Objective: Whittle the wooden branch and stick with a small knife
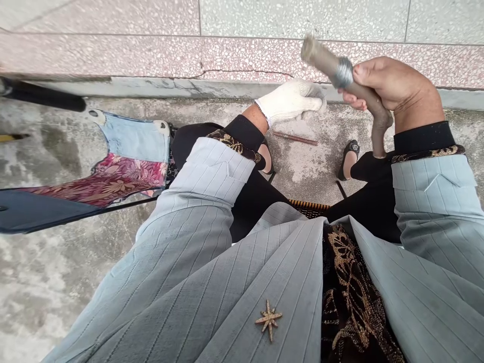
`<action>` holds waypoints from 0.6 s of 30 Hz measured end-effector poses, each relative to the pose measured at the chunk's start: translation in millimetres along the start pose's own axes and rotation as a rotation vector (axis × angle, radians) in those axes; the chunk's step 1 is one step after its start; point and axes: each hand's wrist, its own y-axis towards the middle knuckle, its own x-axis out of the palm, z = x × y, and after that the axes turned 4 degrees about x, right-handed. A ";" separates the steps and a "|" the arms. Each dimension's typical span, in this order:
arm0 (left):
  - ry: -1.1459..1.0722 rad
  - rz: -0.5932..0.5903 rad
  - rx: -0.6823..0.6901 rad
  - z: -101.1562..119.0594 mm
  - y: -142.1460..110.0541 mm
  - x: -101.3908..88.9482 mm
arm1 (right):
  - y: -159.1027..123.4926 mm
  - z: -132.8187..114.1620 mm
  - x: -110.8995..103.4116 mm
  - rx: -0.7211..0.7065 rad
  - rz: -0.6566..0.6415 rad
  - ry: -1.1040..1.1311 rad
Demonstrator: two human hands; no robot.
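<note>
My right hand (395, 83), bare, is wrapped round a bent wooden stick (365, 93). Silvery wire (344, 72) is wound round the stick just beyond my thumb. Its thick end points up and to the left, and the thinner, crooked end hangs down over my knee. To the left of the stick, and apart from it, is my left hand (297, 103) in a white knitted glove with greyish fingertips. Its fingers are curled closed, and whatever they may hold is hidden.
A thin reddish-brown rod (295, 138) lies on the concrete ground (302, 164) between my feet. Across the front runs a raised terrazzo ledge (245, 55). A folding fabric seat (132, 171) stands at my left, near a black tube-like object (45, 95).
</note>
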 end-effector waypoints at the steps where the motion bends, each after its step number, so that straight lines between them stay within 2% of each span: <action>1: 0.083 0.005 0.010 -0.4 1.1 -1.7 | 0.9 3.3 -5.8 -0.014 -0.149 -0.061; 2: 0.158 0.018 0.024 0.0 1.9 -3.5 | 2.3 6.4 -11.0 0.000 -0.250 -0.140; 4: 0.254 0.016 0.028 2.6 2.4 -6.7 | 6.4 11.2 -17.9 0.054 -0.366 -0.296; 6: 0.277 -0.024 -0.027 6.6 1.5 -8.1 | 10.7 12.9 -18.6 0.143 -0.401 -0.453; 8: 0.285 -0.078 -0.094 9.9 0.1 -7.7 | 14.1 11.0 -13.5 0.238 -0.374 -0.636; 11: 0.239 -0.124 -0.123 11.4 -1.2 -4.7 | 17.2 3.1 0.0 0.359 -0.201 -0.902; 14: 0.107 -0.149 -0.123 10.3 -1.4 -0.3 | 16.1 -4.8 11.3 0.438 0.122 -0.976; 16: 0.043 -0.162 -0.121 10.0 -1.5 2.9 | 12.1 -7.2 14.2 0.393 0.310 -0.825; 18: 0.037 -0.169 -0.109 10.1 -1.5 5.7 | 5.9 -6.5 13.2 0.254 0.365 -0.497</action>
